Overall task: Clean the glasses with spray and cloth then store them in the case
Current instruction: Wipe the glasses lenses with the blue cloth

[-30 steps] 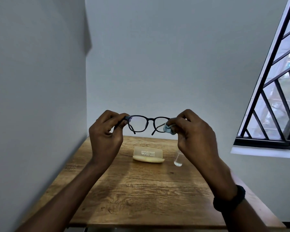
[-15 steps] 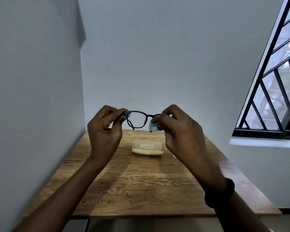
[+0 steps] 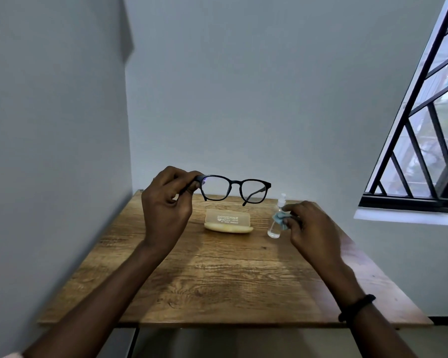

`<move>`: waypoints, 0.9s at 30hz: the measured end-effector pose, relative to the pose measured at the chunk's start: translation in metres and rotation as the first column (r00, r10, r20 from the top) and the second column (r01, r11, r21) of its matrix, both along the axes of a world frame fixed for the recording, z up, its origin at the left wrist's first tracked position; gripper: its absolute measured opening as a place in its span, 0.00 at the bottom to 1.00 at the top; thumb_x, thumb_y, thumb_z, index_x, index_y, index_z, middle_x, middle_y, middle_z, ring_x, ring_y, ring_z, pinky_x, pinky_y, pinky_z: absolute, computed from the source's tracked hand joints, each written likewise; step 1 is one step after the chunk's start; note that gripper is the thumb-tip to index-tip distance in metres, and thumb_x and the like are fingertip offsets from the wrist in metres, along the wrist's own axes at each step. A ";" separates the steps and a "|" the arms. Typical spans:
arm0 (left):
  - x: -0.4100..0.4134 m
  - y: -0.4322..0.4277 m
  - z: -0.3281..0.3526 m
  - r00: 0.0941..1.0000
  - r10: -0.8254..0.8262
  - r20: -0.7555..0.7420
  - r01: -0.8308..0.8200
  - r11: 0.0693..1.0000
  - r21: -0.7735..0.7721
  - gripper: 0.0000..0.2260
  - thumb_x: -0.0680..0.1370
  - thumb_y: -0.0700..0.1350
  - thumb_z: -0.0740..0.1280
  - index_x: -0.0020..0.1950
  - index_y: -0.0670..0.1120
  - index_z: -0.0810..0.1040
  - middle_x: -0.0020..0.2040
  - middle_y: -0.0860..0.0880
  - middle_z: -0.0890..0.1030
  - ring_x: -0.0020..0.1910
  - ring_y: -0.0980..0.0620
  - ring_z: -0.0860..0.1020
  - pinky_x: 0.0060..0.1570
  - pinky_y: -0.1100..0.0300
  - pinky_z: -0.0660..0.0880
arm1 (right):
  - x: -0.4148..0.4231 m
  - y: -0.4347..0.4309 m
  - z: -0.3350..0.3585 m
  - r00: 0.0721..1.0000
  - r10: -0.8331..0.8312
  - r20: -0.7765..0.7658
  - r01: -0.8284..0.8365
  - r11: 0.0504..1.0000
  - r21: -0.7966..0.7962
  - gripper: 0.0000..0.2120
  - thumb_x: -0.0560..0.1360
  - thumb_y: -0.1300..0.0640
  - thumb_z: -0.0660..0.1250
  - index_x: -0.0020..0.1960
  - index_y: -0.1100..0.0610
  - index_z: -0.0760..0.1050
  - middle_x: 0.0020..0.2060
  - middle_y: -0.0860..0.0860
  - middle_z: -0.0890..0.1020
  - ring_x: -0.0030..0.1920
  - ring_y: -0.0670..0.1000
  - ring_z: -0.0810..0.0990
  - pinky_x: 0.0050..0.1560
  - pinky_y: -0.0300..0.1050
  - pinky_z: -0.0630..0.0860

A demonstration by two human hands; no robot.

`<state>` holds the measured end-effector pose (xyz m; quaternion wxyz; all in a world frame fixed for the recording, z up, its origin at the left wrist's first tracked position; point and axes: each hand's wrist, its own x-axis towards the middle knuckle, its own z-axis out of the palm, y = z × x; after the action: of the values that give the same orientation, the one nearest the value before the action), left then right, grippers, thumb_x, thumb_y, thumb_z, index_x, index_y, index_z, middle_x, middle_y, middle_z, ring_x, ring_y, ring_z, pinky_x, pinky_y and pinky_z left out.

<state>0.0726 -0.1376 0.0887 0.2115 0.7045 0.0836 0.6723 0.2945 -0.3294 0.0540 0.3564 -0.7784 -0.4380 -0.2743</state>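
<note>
Here, the glasses (image 3: 234, 189) were held up just above the middle of the frame, over the far edge of the wooden table (image 3: 217, 280), lenses facing the camera and both temples unfolded. They were gripped by the left hand (image 3: 167, 208) alone, at the left end of the black frame, where thumb and forefinger were pinched shut on the hinge corner and the remaining fingers were curled in below. The right end of the frame was left free in the air. The right hand (image 3: 309, 228) was recorded lower, right of centre, close over the table, with a small light-blue cloth (image 3: 279, 217) bunched between its closed fingertips. The cloth was seen against the clear spray bottle (image 3: 276, 220), which stood upright on the table; whether the fingers themselves touched the bottle could not be told. The pale, translucent case (image 3: 228, 222) lay on the table below the glasses, between the two hands, with printed lettering on its upper face. A dark band (image 3: 357, 307) was noted on the right wrist. A barred window (image 3: 419, 140) was noted at the right edge of the frame.
</note>
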 end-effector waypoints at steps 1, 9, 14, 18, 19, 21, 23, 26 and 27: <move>0.001 -0.001 0.000 1.000 -0.005 0.000 0.005 1.000 0.002 0.09 0.76 0.33 0.72 0.54 0.43 0.87 0.43 0.49 0.81 0.42 0.47 0.81 0.41 0.47 0.77 | 0.007 0.004 -0.010 0.999 -0.018 -0.045 0.017 1.000 -0.024 0.09 0.74 0.61 0.72 0.52 0.52 0.83 0.46 0.47 0.83 0.44 0.49 0.82 0.39 0.45 0.76; -0.003 -0.006 0.007 1.000 -0.001 -0.007 0.001 0.998 0.056 0.10 0.76 0.33 0.72 0.54 0.43 0.87 0.42 0.48 0.81 0.42 0.46 0.80 0.41 0.44 0.77 | 0.036 0.033 -0.075 0.979 -0.162 -0.123 0.107 0.925 -0.365 0.03 0.76 0.55 0.69 0.45 0.47 0.79 0.42 0.44 0.81 0.42 0.46 0.77 0.34 0.41 0.68; -0.008 -0.002 0.008 1.000 0.008 -0.021 -0.006 0.998 0.068 0.08 0.77 0.36 0.71 0.53 0.43 0.87 0.42 0.47 0.81 0.42 0.44 0.80 0.41 0.43 0.76 | 0.042 0.036 -0.083 0.974 -0.195 -0.113 0.124 0.882 -0.456 0.04 0.77 0.53 0.68 0.48 0.48 0.82 0.46 0.45 0.83 0.44 0.46 0.76 0.38 0.44 0.73; -0.006 -0.005 0.009 1.000 0.011 -0.010 -0.010 0.997 0.074 0.09 0.77 0.33 0.72 0.53 0.43 0.87 0.43 0.50 0.80 0.42 0.49 0.80 0.42 0.50 0.77 | 0.034 0.030 -0.078 0.972 -0.205 -0.115 0.144 0.906 -0.398 0.11 0.78 0.51 0.65 0.57 0.47 0.83 0.48 0.47 0.85 0.47 0.49 0.80 0.39 0.44 0.74; -0.006 -0.005 0.008 1.000 0.014 -0.010 -0.013 0.997 0.077 0.09 0.76 0.33 0.72 0.53 0.42 0.87 0.43 0.50 0.80 0.42 0.49 0.80 0.42 0.52 0.76 | 0.031 0.026 -0.076 0.971 -0.212 -0.107 0.159 0.916 -0.368 0.12 0.79 0.51 0.65 0.59 0.46 0.82 0.48 0.47 0.85 0.47 0.49 0.81 0.40 0.45 0.75; -0.005 -0.005 0.007 1.000 0.015 -0.016 -0.014 0.996 0.083 0.09 0.76 0.32 0.72 0.53 0.42 0.87 0.43 0.50 0.80 0.42 0.49 0.80 0.42 0.53 0.76 | 0.023 0.019 -0.069 0.972 -0.225 -0.063 0.197 0.933 -0.300 0.12 0.79 0.51 0.64 0.60 0.46 0.82 0.47 0.47 0.85 0.46 0.50 0.81 0.40 0.46 0.77; -0.004 -0.004 0.005 0.999 0.025 -0.021 -0.023 0.996 0.086 0.09 0.76 0.32 0.73 0.53 0.42 0.87 0.43 0.50 0.80 0.42 0.48 0.80 0.41 0.50 0.76 | 0.013 0.015 -0.057 0.981 -0.181 -0.069 0.167 0.971 -0.171 0.12 0.79 0.53 0.66 0.61 0.47 0.82 0.49 0.47 0.85 0.45 0.48 0.81 0.38 0.44 0.75; 0.000 -0.005 0.004 0.999 0.033 -0.029 -0.030 0.995 0.092 0.09 0.76 0.32 0.73 0.53 0.43 0.87 0.42 0.48 0.81 0.42 0.45 0.80 0.40 0.45 0.76 | -0.008 0.011 -0.027 0.991 0.052 -0.124 -0.035 0.991 0.130 0.14 0.77 0.58 0.72 0.62 0.48 0.82 0.47 0.46 0.86 0.40 0.41 0.80 0.37 0.40 0.76; 0.001 -0.005 0.004 0.999 0.029 -0.029 -0.026 0.995 0.093 0.10 0.76 0.32 0.72 0.53 0.43 0.87 0.43 0.48 0.81 0.42 0.45 0.80 0.40 0.45 0.76 | -0.016 0.009 -0.015 0.984 0.139 -0.113 -0.112 0.969 0.218 0.16 0.76 0.60 0.73 0.62 0.49 0.82 0.46 0.45 0.85 0.39 0.42 0.81 0.38 0.39 0.77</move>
<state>0.0737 -0.1426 0.0931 0.1682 0.7223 0.0653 0.6676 0.2790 -0.3207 0.0391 0.4809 -0.7228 -0.4310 -0.2460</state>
